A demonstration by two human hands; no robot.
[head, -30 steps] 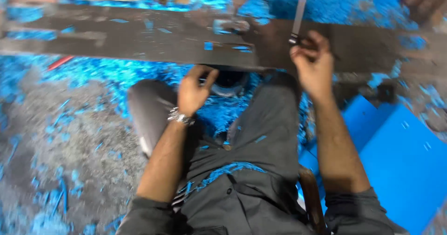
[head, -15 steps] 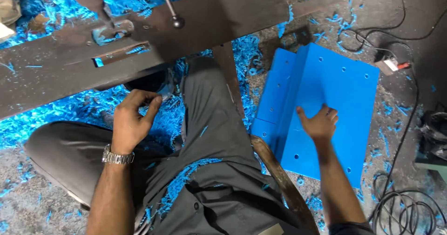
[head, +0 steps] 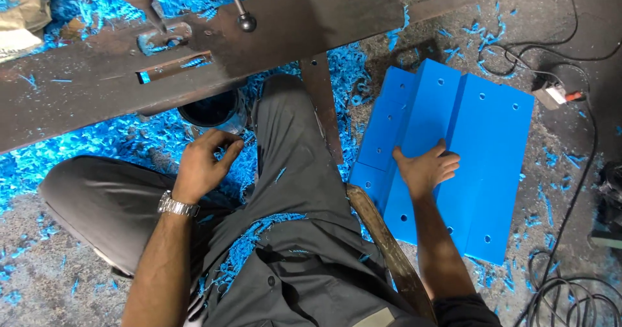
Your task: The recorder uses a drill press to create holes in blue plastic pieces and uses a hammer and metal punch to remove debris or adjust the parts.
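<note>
Two bare hands reach down from my seat. My right hand, at three o'clock, lies open and flat on the blue plastic panel. My left hand, at nine o'clock, hangs loosely curled over blue shavings, gripping nothing I can see.

Grey concrete floor littered with bright blue shavings; a dark steel machine table crosses the top, black cables coil right.

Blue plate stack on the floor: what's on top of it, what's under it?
The right hand lies flat on the blue plate stack, on the stepped top piece. The floor with blue shavings surrounds it; anything beneath is covered.
</note>
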